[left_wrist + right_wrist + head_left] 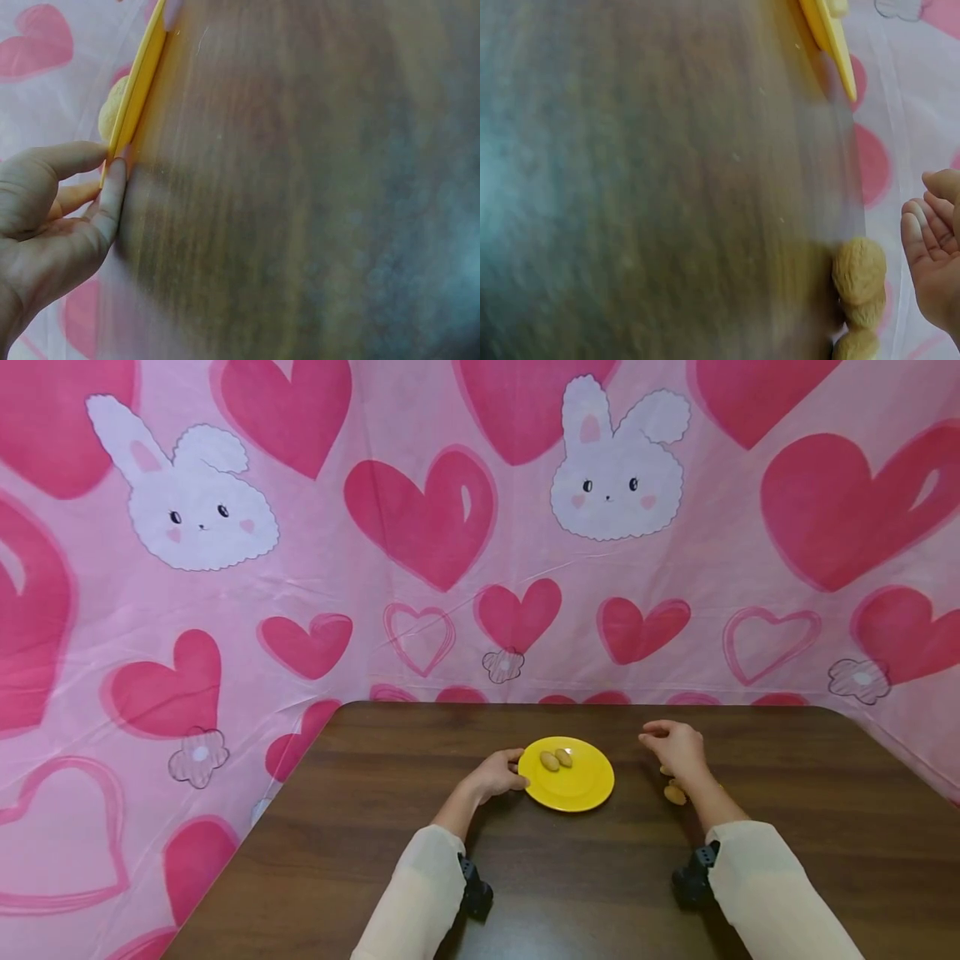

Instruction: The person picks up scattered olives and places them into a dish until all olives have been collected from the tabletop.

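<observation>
1. what a grip on the left: your left hand [495, 776] had the shiny, round yellow plate [577, 792] pinched at its left rim, thumb and fingers both on the edge!
2. the plate was out over the middle of the dark brown, wood-grained table [570, 877], between your two hands; whether its held edge was raised off the wood, you could not tell.
3. aboard it, a neat pair: a tan, oval, wrinkled walnut [550, 762] and a smaller-looking tan walnut [564, 758], side by side toward the far left part of the plate.
4. over to the right, and your right hand [678, 748] was up over the table, well apart from the plate, fingers loosely bent, thumb near them, with nothing seen in its grasp.
5. close by that hand, a cluster of tan, rough-shelled walnuts [859, 270] sat on the wood, three in sight from the right wrist, bunched together and partly overlapping in that view.
6. cream-coloured sleeves [772, 885] covered your forearms, a black wrist camera [474, 891] showing at each cuff.
7. and what a backdrop: pink cloth [525, 552] with red hearts and white rabbit faces rose behind the table!
</observation>
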Available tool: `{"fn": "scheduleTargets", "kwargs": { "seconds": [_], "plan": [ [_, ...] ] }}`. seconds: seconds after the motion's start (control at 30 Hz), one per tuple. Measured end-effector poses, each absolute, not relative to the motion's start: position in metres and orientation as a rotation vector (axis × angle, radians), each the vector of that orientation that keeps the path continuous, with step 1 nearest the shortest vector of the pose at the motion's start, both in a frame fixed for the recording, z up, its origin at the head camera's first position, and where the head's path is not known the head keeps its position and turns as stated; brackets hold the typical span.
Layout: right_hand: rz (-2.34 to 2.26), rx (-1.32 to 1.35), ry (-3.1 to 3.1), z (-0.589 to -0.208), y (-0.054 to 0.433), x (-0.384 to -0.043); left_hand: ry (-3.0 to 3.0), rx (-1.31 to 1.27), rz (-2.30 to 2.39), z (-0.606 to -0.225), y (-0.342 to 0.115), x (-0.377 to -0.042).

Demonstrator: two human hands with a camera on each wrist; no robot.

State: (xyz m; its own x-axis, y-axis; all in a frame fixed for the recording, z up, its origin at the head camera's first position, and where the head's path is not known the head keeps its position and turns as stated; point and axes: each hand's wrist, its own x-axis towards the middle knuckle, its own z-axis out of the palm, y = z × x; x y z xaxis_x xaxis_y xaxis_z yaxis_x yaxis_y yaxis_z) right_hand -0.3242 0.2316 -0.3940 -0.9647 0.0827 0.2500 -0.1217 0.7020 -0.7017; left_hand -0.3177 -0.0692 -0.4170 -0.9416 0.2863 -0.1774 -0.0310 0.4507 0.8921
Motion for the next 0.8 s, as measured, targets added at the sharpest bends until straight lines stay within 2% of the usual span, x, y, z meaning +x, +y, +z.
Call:
{"fn": "scheduleTargets", "kwargs": {
  "seconds": [0.2,0.8],
  "plan": [
    [1.204,-0.064,-2.668,-0.393,0.245,-0.322,2.401,0.217,1.486,-0.417,-0.070,-0.318],
    [1.010,-0.042,-2.734,-0.402,0.273,-0.317,2.394,0.239,1.495,-0.417,-0.069,-0.318]
  ]
}}
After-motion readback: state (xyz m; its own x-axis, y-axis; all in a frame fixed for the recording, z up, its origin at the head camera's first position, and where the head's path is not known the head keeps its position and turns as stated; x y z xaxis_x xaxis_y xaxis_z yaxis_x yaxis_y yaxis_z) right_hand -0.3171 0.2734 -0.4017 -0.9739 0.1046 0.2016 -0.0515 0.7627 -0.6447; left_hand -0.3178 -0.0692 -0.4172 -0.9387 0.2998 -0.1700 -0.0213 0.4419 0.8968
